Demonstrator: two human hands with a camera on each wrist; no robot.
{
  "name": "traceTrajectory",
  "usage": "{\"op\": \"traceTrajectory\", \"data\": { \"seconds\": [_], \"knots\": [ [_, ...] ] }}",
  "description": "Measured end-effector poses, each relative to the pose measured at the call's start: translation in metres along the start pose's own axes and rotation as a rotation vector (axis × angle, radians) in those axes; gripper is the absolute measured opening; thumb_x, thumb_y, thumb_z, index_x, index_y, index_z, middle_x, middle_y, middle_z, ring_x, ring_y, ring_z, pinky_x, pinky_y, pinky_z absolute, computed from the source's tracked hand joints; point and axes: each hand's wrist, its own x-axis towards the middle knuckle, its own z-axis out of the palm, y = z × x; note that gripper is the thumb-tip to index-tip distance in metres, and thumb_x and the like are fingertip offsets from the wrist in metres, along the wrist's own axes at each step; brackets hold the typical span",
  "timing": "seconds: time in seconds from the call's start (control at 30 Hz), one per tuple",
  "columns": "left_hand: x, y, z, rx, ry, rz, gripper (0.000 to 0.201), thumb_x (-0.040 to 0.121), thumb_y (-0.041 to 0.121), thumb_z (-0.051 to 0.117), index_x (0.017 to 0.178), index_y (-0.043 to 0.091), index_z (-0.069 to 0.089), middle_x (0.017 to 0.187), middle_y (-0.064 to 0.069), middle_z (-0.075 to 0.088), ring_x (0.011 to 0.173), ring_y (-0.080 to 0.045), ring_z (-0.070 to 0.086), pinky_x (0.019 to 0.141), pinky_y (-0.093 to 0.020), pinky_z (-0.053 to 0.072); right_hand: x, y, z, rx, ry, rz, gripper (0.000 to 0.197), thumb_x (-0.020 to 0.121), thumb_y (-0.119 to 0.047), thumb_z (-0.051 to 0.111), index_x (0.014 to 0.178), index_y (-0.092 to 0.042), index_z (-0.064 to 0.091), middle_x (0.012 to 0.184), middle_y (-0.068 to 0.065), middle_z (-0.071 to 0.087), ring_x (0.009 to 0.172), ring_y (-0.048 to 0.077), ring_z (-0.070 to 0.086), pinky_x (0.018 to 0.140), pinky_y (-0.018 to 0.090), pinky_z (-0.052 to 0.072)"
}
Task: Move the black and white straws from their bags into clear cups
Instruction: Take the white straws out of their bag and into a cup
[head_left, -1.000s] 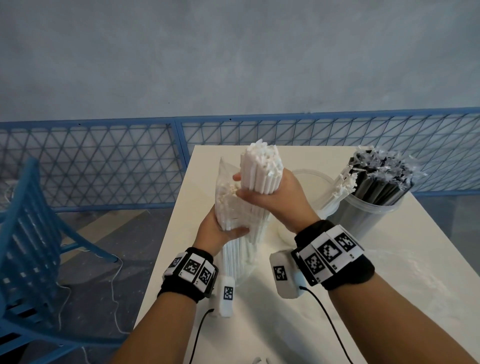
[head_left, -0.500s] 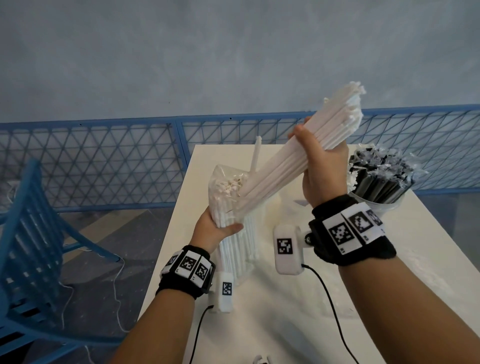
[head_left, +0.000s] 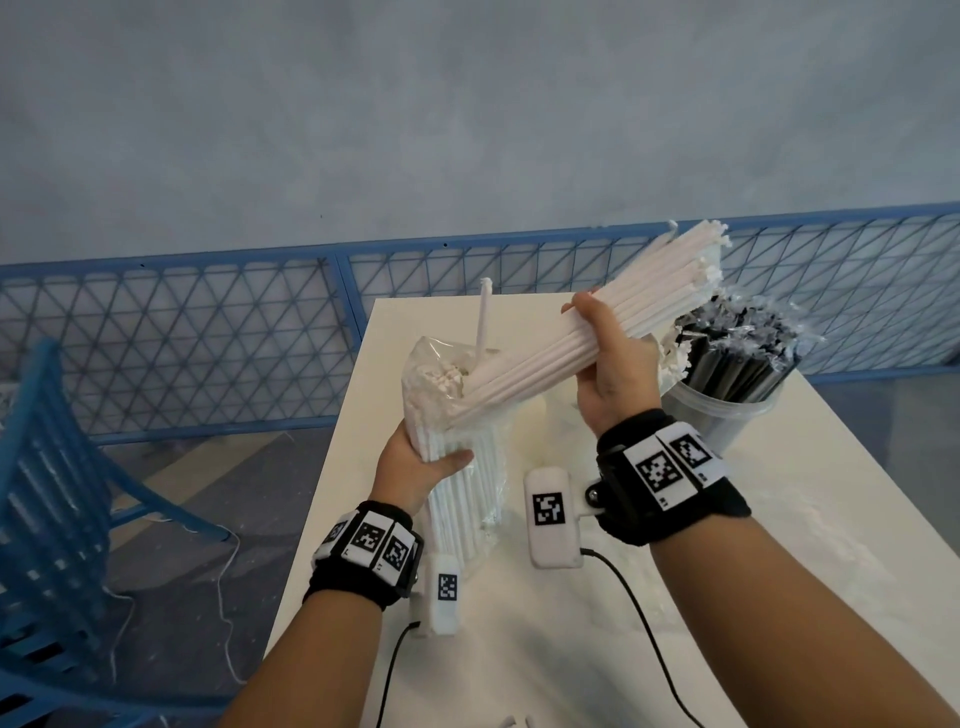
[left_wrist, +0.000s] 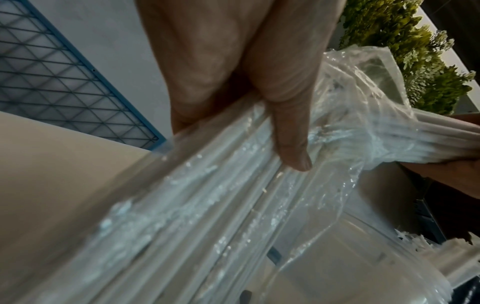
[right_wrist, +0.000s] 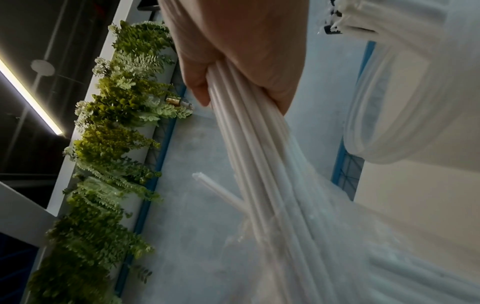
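Right hand (head_left: 615, 384), fingers clamped round a thick bundle of white paper-wrapped straws (head_left: 613, 332), slanted up to the right, lower ends still inside the mouth of a clear plastic bag (head_left: 441, 410). Left hand (head_left: 415, 467), fingers and thumb wrapped about the middle of that bag, upright on the white rectangular table (head_left: 779, 597), more white straws packed inside. One single white straw (head_left: 484, 325) poking straight up from the bag's mouth, apart from the bundle. Behind the right hand, a clear plastic cup (head_left: 722, 415) filled with black wrapped straws (head_left: 748, 358), standing near the table's far right edge. A second clear cup (right_wrist: 389, 102) close beside the right hand in the right wrist view, contents not clear. Black bands with square coded markers on both wrists, a white module and black cable on each. Table surface pale, dusted with faint white marks. Beyond it, a low blue metal mesh fence (head_left: 208, 338) before a plain grey-blue wall (head_left: 467, 130); a blue slatted chair (head_left: 47, 493) at left on a grey floor. Green artificial foliage (right_wrist: 111, 133) and a strip light high up, seen from the wrist.
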Motion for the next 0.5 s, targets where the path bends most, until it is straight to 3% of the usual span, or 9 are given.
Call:
{"op": "traceTrajectory", "data": {
  "seconds": [0.1, 0.23, 0.33, 0.5],
  "knots": [
    [0.002, 0.0, -0.001, -0.01, 0.034, -0.014, 0.045, 0.067, 0.008, 0.082, 0.106, 0.008, 0.058, 0.104, -0.011, 0.066, 0.097, -0.024, 0.061, 0.082, -0.028, 0.046, 0.004, -0.011, -0.003, 0.037, 0.027, -0.053, 0.009, 0.077, 0.001, 0.065, 0.075, -0.006, 0.06, 0.081, 0.003, 0.06, 0.062, 0.004, 0.061, 0.054, 0.016, 0.047],
    [0.006, -0.002, -0.001, -0.023, 0.062, -0.025, 0.048, 0.067, 0.009, 0.082, 0.108, 0.006, 0.058, 0.106, -0.012, 0.065, 0.099, -0.025, 0.061, 0.082, -0.029, 0.046, 0.007, -0.019, -0.009, 0.078, 0.091, -0.043, 0.017, 0.074, 0.0, 0.067, 0.061, -0.01, 0.063, 0.086, 0.008, 0.062, 0.075, 0.014, 0.06, 0.06, 0.022, 0.05],
    [0.011, -0.005, 0.0, -0.043, 0.092, -0.048, 0.048, 0.067, 0.008, 0.081, 0.109, 0.005, 0.057, 0.107, -0.013, 0.065, 0.102, -0.026, 0.061, 0.085, -0.032, 0.047, 0.008, -0.024, -0.013, 0.101, 0.146, -0.058, 0.019, 0.076, -0.001, 0.064, 0.06, -0.009, 0.06, 0.075, 0.004, 0.06, 0.066, 0.012, 0.059, 0.057, 0.02, 0.049],
    [0.014, -0.008, -0.003, -0.095, 0.154, -0.09, 0.05, 0.068, 0.007, 0.081, 0.112, 0.004, 0.058, 0.106, -0.01, 0.064, 0.101, -0.025, 0.061, 0.089, -0.033, 0.048, 0.013, -0.045, -0.026, -0.013, 0.173, -0.153, 0.011, 0.082, -0.006, 0.06, 0.072, -0.009, 0.06, 0.079, 0.003, 0.06, 0.066, 0.01, 0.058, 0.056, 0.019, 0.048]
  ]
}}
